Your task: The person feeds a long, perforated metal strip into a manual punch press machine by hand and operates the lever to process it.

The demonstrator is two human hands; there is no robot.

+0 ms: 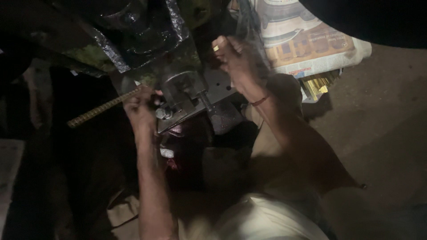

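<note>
Two hands at a dark metal vise, seen from the head camera

The left hand (141, 106) is closed around a ribbed rod (103, 107) that runs up-right into the vise (187, 95), beside its nuts (161, 113). The right hand (238, 60) is fisted above the vise's far side; what it grips is too dark to tell. A red band (259, 101) circles that wrist. Printed sacks (307, 40) lie behind, on the floor (382, 111)
</note>
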